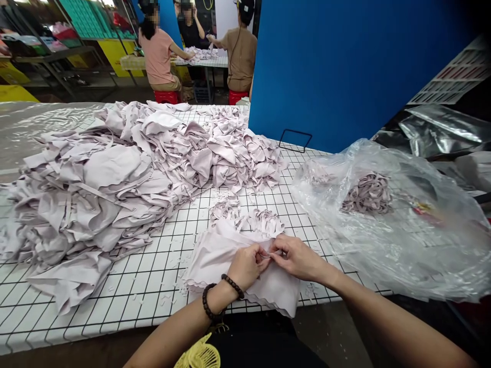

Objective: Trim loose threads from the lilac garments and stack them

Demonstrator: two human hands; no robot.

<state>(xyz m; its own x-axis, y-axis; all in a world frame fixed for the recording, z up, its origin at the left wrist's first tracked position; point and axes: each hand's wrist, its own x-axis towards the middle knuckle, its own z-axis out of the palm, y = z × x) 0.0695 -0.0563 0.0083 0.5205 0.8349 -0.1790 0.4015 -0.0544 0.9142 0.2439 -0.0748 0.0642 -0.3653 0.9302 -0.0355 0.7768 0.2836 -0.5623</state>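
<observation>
over tabletop (92, 322), hands (245, 265) seemingly pinch fabric (220, 250)

Table (153, 296) under a white cloth with a black grid, large heap of pale lilac fabric pieces (115, 168) at left, wavy-edged pale fabric (218, 250) at the near edge, small scraps (166, 299) scattered between, clear plastic bag (387, 245) lying at right.
</observation>
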